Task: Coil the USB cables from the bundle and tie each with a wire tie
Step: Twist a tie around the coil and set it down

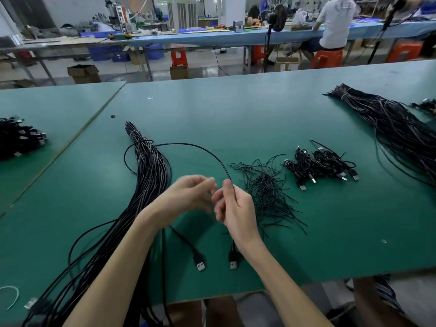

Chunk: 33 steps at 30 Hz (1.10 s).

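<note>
Our two forearms come in from the bottom edge and meet over the green table (236,109), pretty much dead centre of the head view. Right hand (236,208) has a single USB cable (188,144) pinched between thumb and fingers. The wire pops out by the thumb tip, arcs up toward 11 o'clock and loops across the top of the bundle (151,175). Its plug (233,261) hangs below the wrist at 6 o'clock, and we can't tell whether it touches the tabletop.

Left hand (188,194) sits just beside the right, at its 9 o'clock, fingers loosely curled toward the right thumb. They're motion-blurred though, so honestly we can't tell if it's gripping anything. A second plug (200,263) lies flat at 7 o'clock from the hands, its lead running up under the left wrist.

That bundle stretches from its tied end at 11 o'clock down past our left arm and out of frame at 7 o'clock. Wire ties (266,192) are a messy loose pile just beside the right hand at 3 o'clock. Further out at 2 o'clock lie the coiled cables (323,166), a small clump with plugs pointing our way. Another long bundle (396,128) lies near the right edge, and a dark heap of cables (18,138) sits at 9 o'clock across the table seam.
</note>
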{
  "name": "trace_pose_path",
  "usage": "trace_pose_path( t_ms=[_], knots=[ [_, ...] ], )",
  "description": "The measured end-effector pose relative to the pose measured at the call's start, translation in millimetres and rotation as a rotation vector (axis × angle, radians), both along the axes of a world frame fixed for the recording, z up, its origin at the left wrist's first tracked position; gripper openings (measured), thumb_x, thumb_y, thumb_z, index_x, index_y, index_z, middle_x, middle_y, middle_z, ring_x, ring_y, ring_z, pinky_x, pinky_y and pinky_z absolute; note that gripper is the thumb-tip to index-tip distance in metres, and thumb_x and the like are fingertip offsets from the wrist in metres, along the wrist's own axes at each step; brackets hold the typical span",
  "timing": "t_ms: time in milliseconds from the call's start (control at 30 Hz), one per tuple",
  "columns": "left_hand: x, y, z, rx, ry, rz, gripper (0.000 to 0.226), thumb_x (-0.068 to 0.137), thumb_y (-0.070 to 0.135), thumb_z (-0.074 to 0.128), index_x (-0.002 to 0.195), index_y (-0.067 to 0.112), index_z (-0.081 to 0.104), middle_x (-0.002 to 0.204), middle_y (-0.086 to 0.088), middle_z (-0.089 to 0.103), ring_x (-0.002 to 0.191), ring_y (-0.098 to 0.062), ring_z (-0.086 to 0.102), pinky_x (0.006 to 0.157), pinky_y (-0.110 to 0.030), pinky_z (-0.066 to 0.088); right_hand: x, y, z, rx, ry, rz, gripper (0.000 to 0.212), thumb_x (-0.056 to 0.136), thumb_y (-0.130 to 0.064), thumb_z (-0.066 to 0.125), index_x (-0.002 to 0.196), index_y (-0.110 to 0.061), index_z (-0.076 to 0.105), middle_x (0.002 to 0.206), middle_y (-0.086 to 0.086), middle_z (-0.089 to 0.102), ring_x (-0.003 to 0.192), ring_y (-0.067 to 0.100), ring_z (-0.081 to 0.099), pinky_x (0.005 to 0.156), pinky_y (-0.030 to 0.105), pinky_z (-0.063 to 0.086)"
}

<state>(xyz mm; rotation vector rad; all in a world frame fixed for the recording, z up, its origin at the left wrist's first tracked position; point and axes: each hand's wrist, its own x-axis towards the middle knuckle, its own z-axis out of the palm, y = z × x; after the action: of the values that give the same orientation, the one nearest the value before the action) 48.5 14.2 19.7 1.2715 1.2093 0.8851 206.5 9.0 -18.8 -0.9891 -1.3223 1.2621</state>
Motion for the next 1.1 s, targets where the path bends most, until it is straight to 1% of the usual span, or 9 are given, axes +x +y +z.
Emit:
trace_pose_path(
  t_ms=[133, 300, 500, 633, 733, 867, 900, 1033, 1100],
  knots=[
    [-5.2, -17.1, -5.9, -0.076, -0.02, -0.327, 0.039, 0.105, 0.034, 0.059, 0.113, -0.005, 0.06, 0.113, -0.021, 0.07, 0.088, -0.03, 0.069, 0.065, -0.028, 0.057, 2.9, 1.0, 1.2, -0.026, 0.081, -0.057, 0.051, 0.11, -0.045, 0.037, 0.08, -0.011, 0.06, 0.051, 0.001, 0.057, 0.041, 0.012, 0.049, 0.038, 0.021, 0.036],
    [-11.8, -20.4, -5.2, -0.117, -0.026, -0.527, 0.047, 0.103, 0.037, 0.06, 0.124, -0.006, 0.055, 0.125, -0.024, 0.069, 0.081, -0.026, 0.073, 0.054, -0.022, 0.054, 5.6, -0.2, 3.2, -0.048, 0.129, -0.058, 0.047, 0.112, -0.037, 0.038, 0.085, -0.006, 0.063, 0.059, 0.004, 0.062, 0.049, 0.014, 0.055, 0.047, 0.023, 0.044],
    [-12.6, -22.9, -6.8, -0.104, -0.119, -0.77, 0.052, 0.105, 0.033, 0.055, 0.144, 0.0, 0.047, 0.142, -0.024, 0.058, 0.086, -0.022, 0.076, 0.054, -0.02, 0.055, 8.2, 3.9, 6.5, -0.065, 0.141, 0.0, 0.053, 0.11, -0.039, 0.041, 0.077, -0.014, 0.074, 0.058, -0.007, 0.032, 0.049, 0.008, 0.025, 0.044, 0.022, 0.024],
    [-10.3, -25.8, -7.3, -0.098, -0.103, -0.781, 0.056, 0.102, 0.033, 0.059, 0.142, -0.004, 0.047, 0.13, -0.022, 0.066, 0.074, -0.018, 0.074, 0.054, -0.022, 0.054, 6.8, 3.0, 5.9, -0.047, 0.171, 0.022, 0.047, 0.11, -0.04, 0.042, 0.089, -0.009, 0.07, 0.057, -0.008, 0.032, 0.045, 0.008, 0.022, 0.04, 0.022, 0.022],
    [-7.4, -27.5, -5.0, -0.076, -0.065, -0.759, 0.055, 0.102, 0.034, 0.061, 0.136, -0.008, 0.051, 0.101, -0.005, 0.074, 0.063, -0.013, 0.067, 0.051, -0.02, 0.05, 7.3, 2.2, 5.8, -0.035, 0.185, 0.039, 0.043, 0.107, -0.042, 0.048, 0.093, -0.009, 0.072, 0.06, -0.005, 0.039, 0.046, 0.008, 0.029, 0.041, 0.021, 0.027],
    [-9.6, -28.4, -6.6, -0.029, -0.019, -0.689, 0.034, 0.102, 0.028, 0.063, 0.111, -0.005, 0.063, 0.061, -0.001, 0.054, 0.045, -0.013, 0.041, 0.069, -0.029, 0.049, 6.1, 1.3, 3.9, -0.007, 0.179, 0.026, 0.038, 0.102, -0.046, 0.058, 0.089, -0.013, 0.073, 0.059, -0.005, 0.043, 0.049, 0.009, 0.041, 0.045, 0.02, 0.035],
    [-10.2, -28.3, -6.8, -0.024, -0.033, -0.658, 0.029, 0.101, 0.027, 0.065, 0.104, -0.002, 0.064, 0.061, -0.004, 0.05, 0.047, -0.014, 0.039, 0.072, -0.026, 0.05, 6.0, 1.2, 3.9, -0.006, 0.173, 0.023, 0.038, 0.1, -0.047, 0.059, 0.088, -0.014, 0.073, 0.059, -0.005, 0.045, 0.05, 0.01, 0.044, 0.046, 0.02, 0.037],
    [-12.1, -26.9, -6.9, 0.047, -0.116, -0.473, 0.024, 0.1, 0.029, 0.064, 0.09, 0.007, 0.065, 0.076, -0.011, 0.055, 0.061, -0.02, 0.048, 0.059, -0.023, 0.041, 6.5, 3.0, 2.5, -0.054, 0.177, -0.017, 0.028, 0.099, -0.042, 0.065, 0.086, -0.019, 0.075, 0.064, -0.006, 0.053, 0.054, 0.009, 0.052, 0.051, 0.02, 0.045],
    [-14.3, -25.2, -7.8, 0.071, -0.203, -0.355, 0.028, 0.101, 0.033, 0.061, 0.087, 0.009, 0.064, 0.071, -0.006, 0.053, 0.056, -0.017, 0.047, 0.056, -0.022, 0.04, 6.4, 4.0, 1.2, -0.103, 0.196, -0.029, 0.021, 0.099, -0.033, 0.067, 0.091, -0.015, 0.072, 0.063, -0.006, 0.054, 0.053, 0.01, 0.051, 0.048, 0.02, 0.044]
  ],
)
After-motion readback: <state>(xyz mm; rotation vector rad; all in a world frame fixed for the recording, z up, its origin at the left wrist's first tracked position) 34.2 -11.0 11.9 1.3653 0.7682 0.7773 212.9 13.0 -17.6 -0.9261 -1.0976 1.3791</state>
